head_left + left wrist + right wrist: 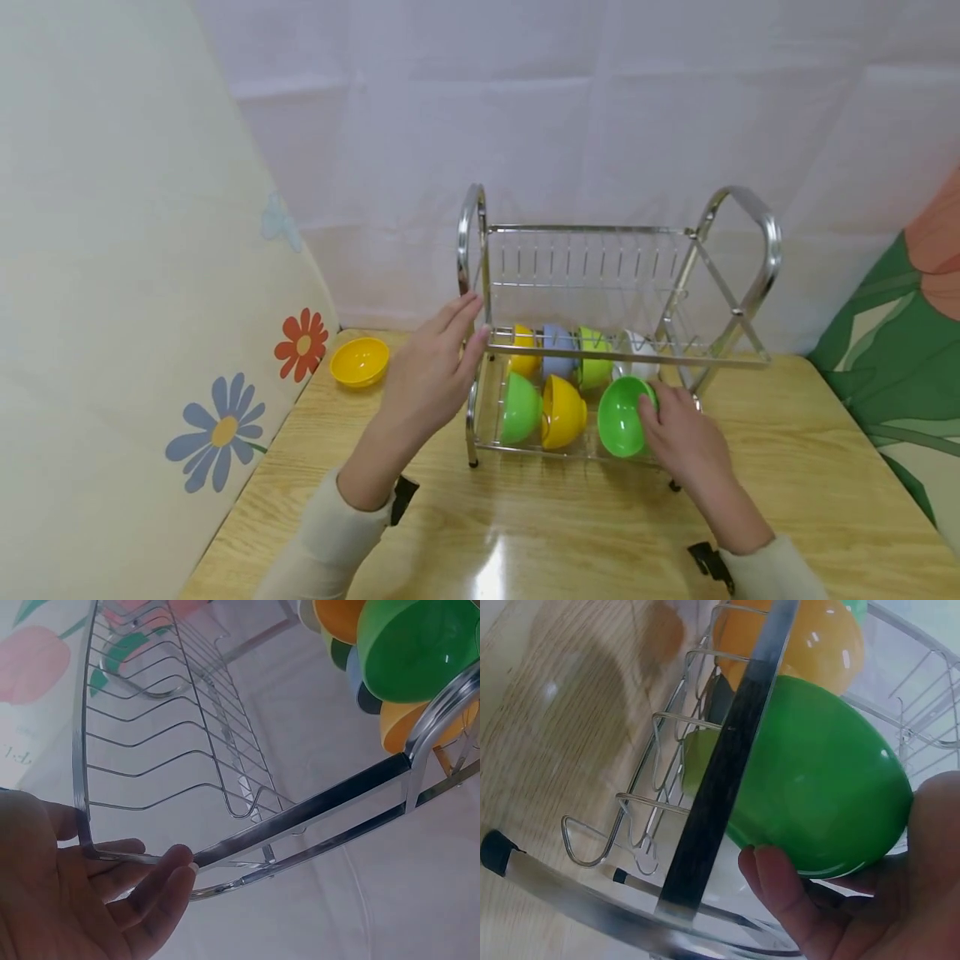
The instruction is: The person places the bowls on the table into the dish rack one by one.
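My right hand (pixel 686 429) pinches the rim of a green bowl (pixel 622 419), thumb on one side and fingers on the other. The bowl is tilted on its side at the front of the lower tier of a metal dish rack (pixel 592 354), its hollow facing the head view. In the right wrist view the bowl's rounded underside faces the camera. My left hand (pixel 431 367) holds the rack's upper left corner, with thumb and fingers about the shelf bar (pixel 124 856). Left of the green bowl, a yellow bowl (pixel 564 412) and a light green bowl (pixel 521 408) stand on edge.
Behind them on the lower tier stand an orange-yellow bowl (pixel 523 354), a blue bowl (pixel 558 350), a lime bowl (pixel 595 358) and a white bowl (pixel 635 354). Another yellow bowl (pixel 360 362) sits upright on the wooden table (pixel 540 525), left of the rack. The upper shelf overhangs the bowls.
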A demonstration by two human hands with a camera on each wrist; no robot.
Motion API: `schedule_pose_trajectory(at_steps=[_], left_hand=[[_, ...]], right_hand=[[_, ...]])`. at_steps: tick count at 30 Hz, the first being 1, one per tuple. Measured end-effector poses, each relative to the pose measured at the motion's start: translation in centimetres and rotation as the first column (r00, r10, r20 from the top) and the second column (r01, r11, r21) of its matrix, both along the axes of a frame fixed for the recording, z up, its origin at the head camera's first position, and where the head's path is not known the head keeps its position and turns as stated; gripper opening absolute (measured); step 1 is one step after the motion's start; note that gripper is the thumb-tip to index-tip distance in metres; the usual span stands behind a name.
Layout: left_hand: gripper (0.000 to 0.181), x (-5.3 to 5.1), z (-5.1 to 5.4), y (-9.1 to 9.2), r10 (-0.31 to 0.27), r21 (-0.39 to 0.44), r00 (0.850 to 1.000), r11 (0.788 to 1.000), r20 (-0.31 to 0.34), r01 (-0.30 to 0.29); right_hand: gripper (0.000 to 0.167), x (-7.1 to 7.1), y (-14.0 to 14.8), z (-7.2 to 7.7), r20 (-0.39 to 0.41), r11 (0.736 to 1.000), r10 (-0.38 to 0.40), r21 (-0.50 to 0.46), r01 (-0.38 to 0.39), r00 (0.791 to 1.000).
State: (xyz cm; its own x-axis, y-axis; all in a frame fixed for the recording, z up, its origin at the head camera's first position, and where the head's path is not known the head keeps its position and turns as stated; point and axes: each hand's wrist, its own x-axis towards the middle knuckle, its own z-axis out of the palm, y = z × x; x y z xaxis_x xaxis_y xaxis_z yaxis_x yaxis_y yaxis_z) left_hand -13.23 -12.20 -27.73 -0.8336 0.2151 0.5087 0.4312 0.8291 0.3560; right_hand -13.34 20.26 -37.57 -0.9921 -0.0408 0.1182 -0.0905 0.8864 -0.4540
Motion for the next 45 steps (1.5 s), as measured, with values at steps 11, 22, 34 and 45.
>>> schedule_pose_trajectory(at_steps=[11,22,34,45], left_hand=[[0.055,0.0,0.8,0.8,0.021,-0.052,0.988,0.999,0.151,-0.013],[0.057,-0.1,1.0,1.0,0.027,-0.066,0.98,0.998,0.195,-0.014],[0.054,0.1,0.7,1.1,0.048,-0.055,0.977,0.998,0.208,-0.038],[0.055,0.1,0.5,1.2,0.057,-0.069,0.981,0.997,0.187,-0.045]], right_hand=[[0.053,-1.4,-0.7,-0.6,-0.004,0.998,0.012,0.059,-0.011,1.0],[0.057,-2.3,-1.7,-0.7,0.034,0.993,0.015,0.117,-0.019,0.999],[0.057,-3.1,-3.4,-0.9,0.045,0.982,0.01,0.189,-0.018,0.999],[0.053,-3.1,-4.5,-1.5,0.028,0.976,0.017,0.218,-0.023,0.999]])
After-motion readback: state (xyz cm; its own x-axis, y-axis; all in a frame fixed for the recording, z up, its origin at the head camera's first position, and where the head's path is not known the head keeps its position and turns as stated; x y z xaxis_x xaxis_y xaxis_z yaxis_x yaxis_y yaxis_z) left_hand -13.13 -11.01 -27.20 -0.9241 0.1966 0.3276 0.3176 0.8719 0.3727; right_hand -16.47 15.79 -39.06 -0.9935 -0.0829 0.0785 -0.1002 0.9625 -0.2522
